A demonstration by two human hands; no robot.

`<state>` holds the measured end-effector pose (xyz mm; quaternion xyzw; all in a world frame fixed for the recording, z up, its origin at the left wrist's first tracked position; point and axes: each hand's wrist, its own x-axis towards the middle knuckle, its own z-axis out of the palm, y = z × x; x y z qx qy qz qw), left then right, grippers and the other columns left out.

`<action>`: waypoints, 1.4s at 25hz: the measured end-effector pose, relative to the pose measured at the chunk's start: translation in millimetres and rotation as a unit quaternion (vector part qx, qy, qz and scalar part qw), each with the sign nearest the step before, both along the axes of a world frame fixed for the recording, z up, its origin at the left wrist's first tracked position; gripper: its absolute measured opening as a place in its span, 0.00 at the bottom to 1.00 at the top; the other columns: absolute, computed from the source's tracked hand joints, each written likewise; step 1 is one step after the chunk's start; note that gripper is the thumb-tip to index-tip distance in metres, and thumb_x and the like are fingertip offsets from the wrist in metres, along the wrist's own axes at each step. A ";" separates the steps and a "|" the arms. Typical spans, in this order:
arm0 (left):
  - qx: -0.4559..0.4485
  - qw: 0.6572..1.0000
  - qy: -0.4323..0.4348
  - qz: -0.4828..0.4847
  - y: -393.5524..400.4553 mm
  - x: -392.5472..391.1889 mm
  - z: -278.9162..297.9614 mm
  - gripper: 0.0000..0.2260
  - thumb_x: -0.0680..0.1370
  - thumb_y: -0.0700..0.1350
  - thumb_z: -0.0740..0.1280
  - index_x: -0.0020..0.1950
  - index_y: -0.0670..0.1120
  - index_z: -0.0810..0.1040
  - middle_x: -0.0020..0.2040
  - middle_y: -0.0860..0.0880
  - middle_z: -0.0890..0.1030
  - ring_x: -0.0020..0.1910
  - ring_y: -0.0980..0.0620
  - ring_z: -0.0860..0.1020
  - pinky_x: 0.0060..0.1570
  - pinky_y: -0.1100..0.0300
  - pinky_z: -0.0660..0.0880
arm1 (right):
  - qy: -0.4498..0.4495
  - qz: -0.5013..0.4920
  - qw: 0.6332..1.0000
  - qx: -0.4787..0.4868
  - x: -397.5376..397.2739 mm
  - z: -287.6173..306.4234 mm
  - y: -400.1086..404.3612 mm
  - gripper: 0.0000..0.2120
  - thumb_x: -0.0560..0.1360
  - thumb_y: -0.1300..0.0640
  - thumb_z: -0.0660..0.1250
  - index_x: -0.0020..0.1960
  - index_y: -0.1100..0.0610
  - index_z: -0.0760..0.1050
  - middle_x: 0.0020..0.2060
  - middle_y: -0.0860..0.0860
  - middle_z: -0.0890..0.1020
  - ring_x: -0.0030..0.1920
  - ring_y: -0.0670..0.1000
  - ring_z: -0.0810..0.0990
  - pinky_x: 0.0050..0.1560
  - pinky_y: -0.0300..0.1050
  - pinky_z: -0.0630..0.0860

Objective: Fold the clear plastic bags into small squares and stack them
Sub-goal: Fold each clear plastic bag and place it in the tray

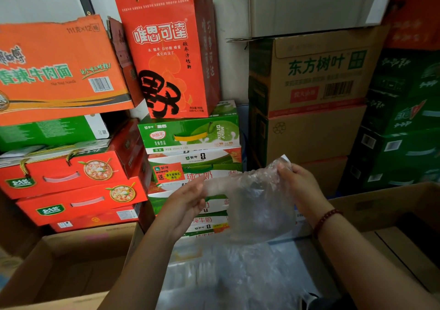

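Above the boxes, both hands' fingers (284, 166) pinch the clear plastic bag (257, 197).

A clear plastic bag (257, 197) hangs in the air, crinkled and unfolded, stretched between the left hand (188, 205) and the right hand (297, 183). Its upper edge runs roughly level, and one corner sticks up above the right fingers. Below it, more clear plastic bags (238, 276) lie loose and rumpled in a heap.
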<state>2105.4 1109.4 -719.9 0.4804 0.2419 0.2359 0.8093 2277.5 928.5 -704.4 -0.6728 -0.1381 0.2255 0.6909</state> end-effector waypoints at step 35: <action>0.121 0.960 0.196 0.160 5.9 -13.0 -12.7 0.10 0.79 0.44 0.65 0.60 0.45 0.76 0.58 0.48 0.78 0.55 0.51 0.75 0.55 0.52 0.70 | -0.233 -0.039 0.972 -0.018 -14.5 -0.4 13.3 0.07 0.79 0.56 0.63 0.44 0.51 0.78 0.38 0.46 0.81 0.41 0.44 0.78 0.37 0.32 0.73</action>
